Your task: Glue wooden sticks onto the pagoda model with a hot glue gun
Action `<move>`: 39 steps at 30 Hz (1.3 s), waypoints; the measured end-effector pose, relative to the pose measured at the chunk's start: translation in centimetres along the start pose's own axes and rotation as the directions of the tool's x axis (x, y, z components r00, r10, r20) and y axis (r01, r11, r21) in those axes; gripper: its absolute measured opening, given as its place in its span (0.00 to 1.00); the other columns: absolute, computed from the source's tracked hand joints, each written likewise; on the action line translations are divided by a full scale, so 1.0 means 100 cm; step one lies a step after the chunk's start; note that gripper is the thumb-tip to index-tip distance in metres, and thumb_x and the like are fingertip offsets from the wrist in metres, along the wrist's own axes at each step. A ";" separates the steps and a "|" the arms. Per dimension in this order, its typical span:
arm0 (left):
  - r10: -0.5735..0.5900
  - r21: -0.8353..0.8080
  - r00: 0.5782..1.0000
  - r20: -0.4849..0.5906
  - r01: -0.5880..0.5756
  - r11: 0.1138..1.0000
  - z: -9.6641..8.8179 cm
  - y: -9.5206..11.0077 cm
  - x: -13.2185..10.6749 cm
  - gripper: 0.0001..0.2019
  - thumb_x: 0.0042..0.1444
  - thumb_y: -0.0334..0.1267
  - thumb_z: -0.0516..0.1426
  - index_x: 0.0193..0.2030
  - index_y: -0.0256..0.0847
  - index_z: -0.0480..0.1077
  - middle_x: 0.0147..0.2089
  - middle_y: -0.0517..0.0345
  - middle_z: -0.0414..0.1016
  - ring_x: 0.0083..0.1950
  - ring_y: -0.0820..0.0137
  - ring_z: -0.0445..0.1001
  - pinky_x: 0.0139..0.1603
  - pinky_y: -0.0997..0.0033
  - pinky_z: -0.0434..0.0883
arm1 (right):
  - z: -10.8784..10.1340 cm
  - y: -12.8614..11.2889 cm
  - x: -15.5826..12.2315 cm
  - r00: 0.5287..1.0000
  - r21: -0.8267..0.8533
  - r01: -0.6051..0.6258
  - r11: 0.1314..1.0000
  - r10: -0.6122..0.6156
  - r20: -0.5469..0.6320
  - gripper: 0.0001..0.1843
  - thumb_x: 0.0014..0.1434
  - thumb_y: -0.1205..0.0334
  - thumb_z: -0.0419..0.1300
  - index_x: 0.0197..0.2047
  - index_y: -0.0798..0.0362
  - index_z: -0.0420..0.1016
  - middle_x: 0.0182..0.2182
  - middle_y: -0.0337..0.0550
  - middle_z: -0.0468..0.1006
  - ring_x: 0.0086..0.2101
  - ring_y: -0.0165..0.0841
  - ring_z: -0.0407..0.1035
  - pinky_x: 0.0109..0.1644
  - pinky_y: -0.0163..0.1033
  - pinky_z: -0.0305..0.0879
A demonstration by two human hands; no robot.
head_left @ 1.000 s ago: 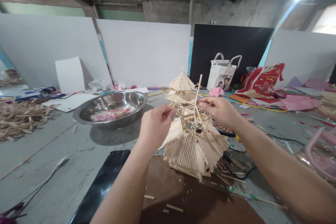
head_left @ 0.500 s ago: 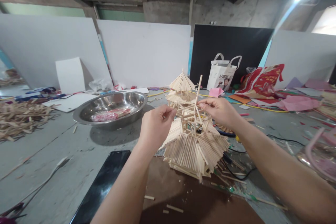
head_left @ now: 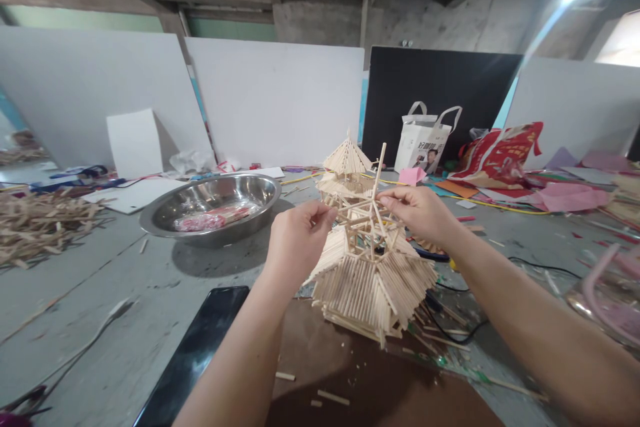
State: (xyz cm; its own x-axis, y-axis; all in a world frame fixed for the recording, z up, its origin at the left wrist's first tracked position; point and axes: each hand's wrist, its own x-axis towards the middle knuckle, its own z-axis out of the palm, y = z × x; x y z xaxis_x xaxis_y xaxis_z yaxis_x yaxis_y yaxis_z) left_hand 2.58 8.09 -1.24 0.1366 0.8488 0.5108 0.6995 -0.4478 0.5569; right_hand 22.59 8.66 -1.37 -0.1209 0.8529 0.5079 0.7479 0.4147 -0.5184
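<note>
A model pavilion made of thin wooden sticks (head_left: 373,280) stands on a brown board (head_left: 320,373), its lower roof sloping out in panels. Above that roof is an open frame of sticks, with one longer stick (head_left: 380,170) rising from it. My left hand (head_left: 300,233) is closed in a pinch at the left end of the frame. On the opposite side, my right hand (head_left: 417,210) pinches the frame near the foot of the upright stick. The fingertips partly hide what each grips. Behind stands another stick model with a pointed roof (head_left: 347,157).
A steel basin (head_left: 225,227) holding plastic-wrapped packets sits at the left, beyond a black phone (head_left: 195,353). Wood strips (head_left: 45,223) are heaped far left. At the right are a paper bag (head_left: 423,143), a red bag (head_left: 500,157), black cable and stick scraps.
</note>
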 end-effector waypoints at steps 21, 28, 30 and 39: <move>-0.002 0.017 1.000 0.010 0.002 1.000 0.000 -0.001 0.000 0.12 0.49 0.43 0.51 0.25 0.39 0.70 0.19 0.61 0.67 0.21 0.77 0.57 0.25 0.75 0.55 | 0.001 0.001 0.001 1.000 0.019 0.002 1.000 -0.002 0.016 0.14 0.54 0.61 0.50 0.34 0.55 0.76 0.32 0.42 0.78 0.32 0.34 0.71 0.35 0.37 0.62; 0.006 0.031 1.000 0.012 -0.006 1.000 0.000 -0.001 0.000 0.12 0.49 0.43 0.50 0.24 0.38 0.69 0.20 0.60 0.68 0.21 0.77 0.58 0.25 0.75 0.55 | 0.001 0.000 0.000 1.000 0.014 0.008 1.000 -0.008 0.005 0.13 0.54 0.62 0.50 0.34 0.54 0.76 0.32 0.42 0.79 0.32 0.35 0.71 0.35 0.37 0.62; 0.005 0.029 1.000 0.018 -0.005 1.000 0.000 -0.001 0.001 0.12 0.49 0.43 0.50 0.25 0.38 0.70 0.20 0.59 0.69 0.21 0.76 0.59 0.26 0.75 0.55 | 0.001 0.000 0.000 1.000 0.010 0.001 1.000 -0.001 0.001 0.13 0.54 0.61 0.50 0.34 0.54 0.76 0.31 0.42 0.79 0.32 0.35 0.71 0.34 0.37 0.62; 0.000 0.010 1.000 0.028 -0.001 1.000 0.002 -0.002 0.001 0.11 0.49 0.41 0.49 0.26 0.38 0.69 0.21 0.60 0.70 0.21 0.76 0.60 0.26 0.75 0.56 | 0.001 0.002 0.001 1.000 -0.015 0.016 1.000 -0.016 -0.005 0.14 0.53 0.60 0.50 0.32 0.53 0.76 0.27 0.38 0.78 0.29 0.35 0.71 0.31 0.36 0.62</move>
State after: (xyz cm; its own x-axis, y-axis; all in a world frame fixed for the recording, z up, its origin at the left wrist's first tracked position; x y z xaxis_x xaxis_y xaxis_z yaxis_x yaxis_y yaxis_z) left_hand 2.58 8.30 -1.42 0.1565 0.8561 0.4926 0.7062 -0.4457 0.5501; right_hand 22.65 8.85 -1.51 -0.1297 0.8444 0.5198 0.7553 0.4237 -0.5000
